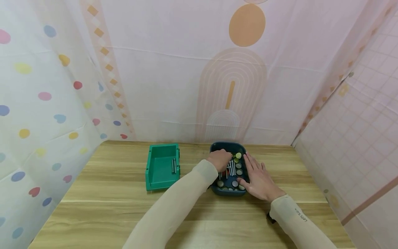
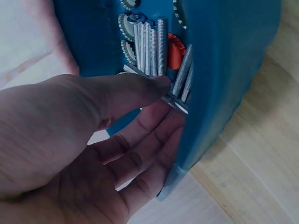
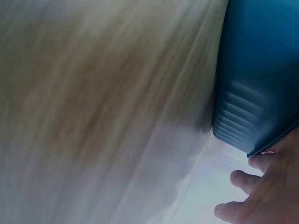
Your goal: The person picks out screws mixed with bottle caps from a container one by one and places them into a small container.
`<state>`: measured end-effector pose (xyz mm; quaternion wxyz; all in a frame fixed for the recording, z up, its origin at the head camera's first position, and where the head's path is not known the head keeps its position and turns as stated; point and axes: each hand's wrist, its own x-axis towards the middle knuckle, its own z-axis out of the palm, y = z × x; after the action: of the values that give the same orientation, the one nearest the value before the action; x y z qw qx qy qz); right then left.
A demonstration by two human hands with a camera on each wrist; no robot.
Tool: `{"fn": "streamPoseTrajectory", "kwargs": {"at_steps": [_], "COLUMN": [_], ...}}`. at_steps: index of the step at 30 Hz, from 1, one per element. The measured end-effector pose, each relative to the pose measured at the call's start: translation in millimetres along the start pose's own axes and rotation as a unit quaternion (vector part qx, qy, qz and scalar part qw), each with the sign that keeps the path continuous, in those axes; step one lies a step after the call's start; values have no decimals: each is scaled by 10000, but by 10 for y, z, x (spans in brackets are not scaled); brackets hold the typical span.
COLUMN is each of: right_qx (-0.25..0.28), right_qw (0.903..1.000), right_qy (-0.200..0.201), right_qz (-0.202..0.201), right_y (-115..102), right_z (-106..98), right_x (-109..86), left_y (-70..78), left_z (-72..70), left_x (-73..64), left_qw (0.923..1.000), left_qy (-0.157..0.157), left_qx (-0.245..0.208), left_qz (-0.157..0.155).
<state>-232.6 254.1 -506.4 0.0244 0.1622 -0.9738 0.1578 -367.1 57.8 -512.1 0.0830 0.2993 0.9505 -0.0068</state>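
Pinching a probably light, rigid, slick bolt [image 2: 177,104], best held mid-shank, is your left hand [image 1: 220,160]; your right hand [image 1: 259,181], fingers apart, is touching the bin [image 1: 228,193].

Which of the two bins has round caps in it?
The dark blue bin, the one the right hand touches. Its caps lie among silver bolts; the green bin shows only a few silver rods.

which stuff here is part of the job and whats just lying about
Likely part of the job:
threaded silver metal bolts, left hand pinching one
rounded dark blue plastic bin, right hand against it
rectangular green plastic tray with slim silver pieces

Likely just lying about:
round ridge-edged metal caps in the bin
round red piece beside the bolts
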Motion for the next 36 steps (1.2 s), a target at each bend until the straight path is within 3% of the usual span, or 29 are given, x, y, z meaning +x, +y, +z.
{"fn": "streamPoseTrajectory", "kwargs": {"at_steps": [4, 7, 13, 15, 30, 36], "right_qx": [-35, -41, -17, -36, -138, -207], "right_qw": [10000, 10000, 10000, 10000, 9999, 9996], "right_qy": [0, -10, 31, 43, 22, -12], "right_qz": [4, 8, -8, -9, 102, 199], "right_y": [-11, -14, 1, 9, 23, 49], "right_z": [-13, -12, 14, 26, -12, -18], "right_x": [-5, -4, -5, -7, -7, -23], "left_y": [-40, -28, 142, 159, -39, -81], "left_z": [-1, -83, -595, -675, -740, -760], "left_x": [-37, -148, -764, -878, -1032, -1106], "left_qw": [9995, 9989, 9976, 9971, 9862, 9847], "left_qy": [99, 203, 223, 227, 853, 930], "left_qx": [-268, -411, -641, -716, -1371, -1450], "left_qz": [108, 138, 94, 106, 358, 270]}}
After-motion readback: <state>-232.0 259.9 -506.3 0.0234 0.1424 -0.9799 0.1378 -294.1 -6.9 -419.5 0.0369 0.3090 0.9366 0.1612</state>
